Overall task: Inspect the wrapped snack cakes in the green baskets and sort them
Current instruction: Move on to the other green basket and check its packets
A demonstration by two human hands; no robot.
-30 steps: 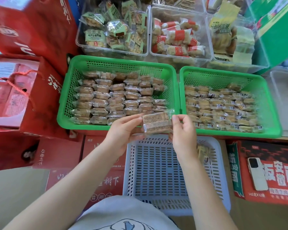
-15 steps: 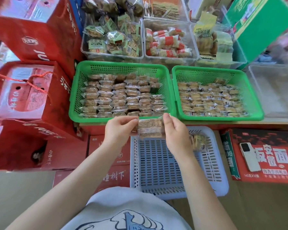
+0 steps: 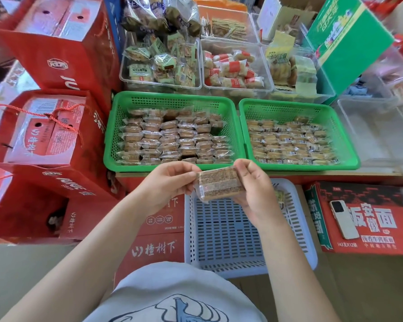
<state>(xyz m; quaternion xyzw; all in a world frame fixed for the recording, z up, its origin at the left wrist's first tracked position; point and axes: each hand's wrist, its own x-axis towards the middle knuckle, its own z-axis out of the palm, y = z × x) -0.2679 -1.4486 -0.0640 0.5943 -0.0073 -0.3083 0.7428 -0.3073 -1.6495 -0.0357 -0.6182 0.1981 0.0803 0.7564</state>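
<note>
Above the white basket (image 3: 249, 263) – both hands' fingers (image 3: 247, 168) pinch one wrapped cake (image 3: 219, 183).

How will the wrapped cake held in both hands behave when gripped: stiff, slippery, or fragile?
The wrapped cake probably feels light, since the left hand and right hand hold it only at its ends. Its glossy clear film may be slippery. The block keeps its shape, yet hard squeezing could likely crumble it.

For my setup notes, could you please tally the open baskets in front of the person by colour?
Green baskets: 2, left and right, both holding wrapped cakes.
White basket: 1, below the hands.
Total: 3
</note>
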